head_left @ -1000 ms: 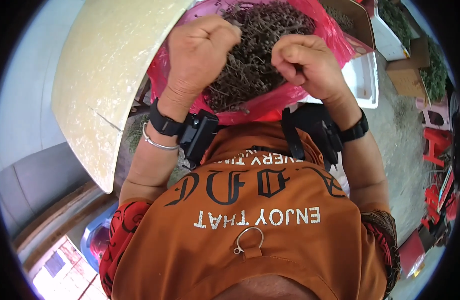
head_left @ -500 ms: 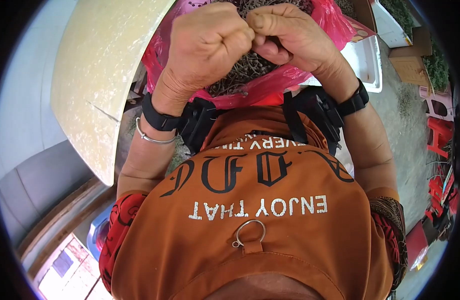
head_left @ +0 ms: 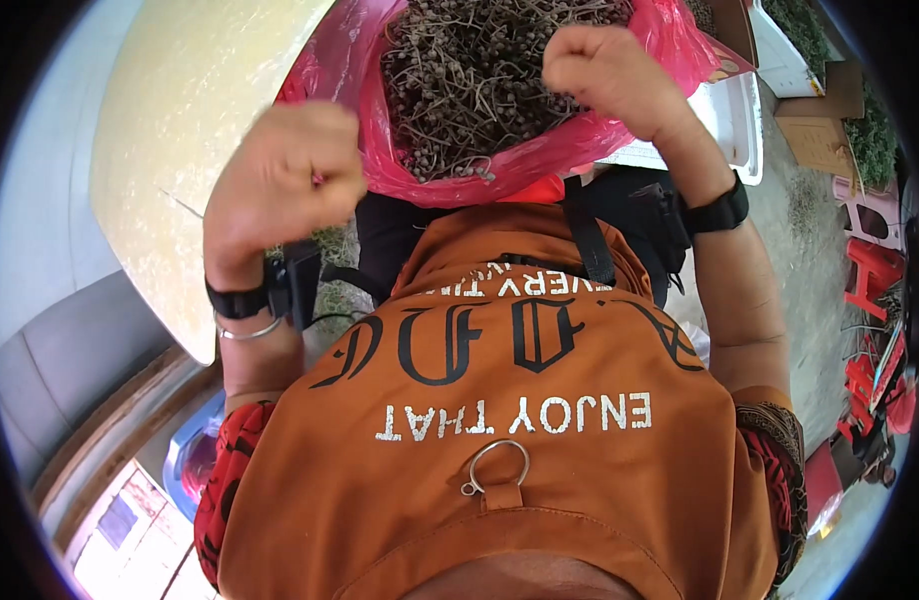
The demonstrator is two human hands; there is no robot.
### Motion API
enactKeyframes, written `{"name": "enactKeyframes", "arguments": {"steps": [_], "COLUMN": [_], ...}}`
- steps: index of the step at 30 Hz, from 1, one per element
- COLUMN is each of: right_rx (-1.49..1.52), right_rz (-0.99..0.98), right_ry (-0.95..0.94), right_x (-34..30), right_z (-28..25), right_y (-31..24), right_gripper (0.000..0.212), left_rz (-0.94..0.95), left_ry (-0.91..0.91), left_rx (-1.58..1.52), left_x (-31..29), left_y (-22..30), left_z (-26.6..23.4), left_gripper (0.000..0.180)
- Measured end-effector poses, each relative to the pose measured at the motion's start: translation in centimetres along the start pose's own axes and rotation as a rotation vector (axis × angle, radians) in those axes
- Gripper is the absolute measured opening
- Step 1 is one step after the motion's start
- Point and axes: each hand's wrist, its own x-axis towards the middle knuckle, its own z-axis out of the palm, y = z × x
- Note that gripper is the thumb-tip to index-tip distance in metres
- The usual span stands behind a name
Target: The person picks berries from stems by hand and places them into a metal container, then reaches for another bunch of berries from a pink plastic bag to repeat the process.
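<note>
A pink plastic bag (head_left: 540, 172) lies spread wide in front of me, full of dry, grey-brown thin stems with small round heads (head_left: 470, 80). My left hand (head_left: 290, 175) is curled into a fist to the left of the bag, in front of the pale yellow board, slightly smeared by motion. Above the bag's right part, my right hand (head_left: 615, 80) is closed with its fingers folded in. What either hand holds, if anything, is hidden by the fingers. Each wrist wears a black strap with a small device.
The large pale yellow board (head_left: 195, 130) stands close on my left. Beyond the bag on the right are a white foam box (head_left: 748, 125), a cardboard box (head_left: 815, 128) and green sprigs (head_left: 877, 145). A red stool (head_left: 870, 278) stands farther right. A blue basin (head_left: 180, 455) sits at lower left.
My hands were together over the bag and have come apart. The left moved left and toward me, the right moved right and slightly nearer. More of the stems now shows.
</note>
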Motion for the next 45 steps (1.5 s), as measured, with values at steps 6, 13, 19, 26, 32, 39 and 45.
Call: {"name": "enactKeyframes", "arguments": {"steps": [6,13,19,26,32,39,45], "right_rx": [-0.386,-0.514,-0.672,-0.355,-0.044,0.592,0.964], "right_rz": [-0.193,-0.310,-0.373,-0.417,-0.427,-0.375,-0.072], "right_ry": [0.013,0.083,0.123,0.236,0.123,-0.241,-0.066], "right_x": [1.1,0.6,-0.8,-0.5,-0.5,-2.1,-1.1], "right_z": [3.4,3.2,2.7,3.1,3.7,1.7,-0.6], "right_y": [2.1,0.4,-0.3,-0.6,-1.0,-1.5,0.4], "right_gripper": [0.017,0.014,0.008,0.004,0.002,0.004,0.011], "left_rz": [-0.022,0.069,0.047,-0.029,0.183,-0.084,-0.092], "left_ry": [-0.125,0.455,0.375,0.208,0.420,0.426,0.471], "left_rx": [0.144,-0.084,0.125,0.263,0.397,0.287,-0.184], "left_x": [-2.8,4.2,8.2,7.8,8.5,7.7,7.6], "left_y": [-1.3,-0.4,-3.1,-2.8,-1.8,-5.2,-5.7], "left_z": [2.6,6.1,9.4,7.8,8.0,7.4,8.6], "left_gripper": [0.006,0.017,0.022,0.022,0.012,0.008,0.016]}}
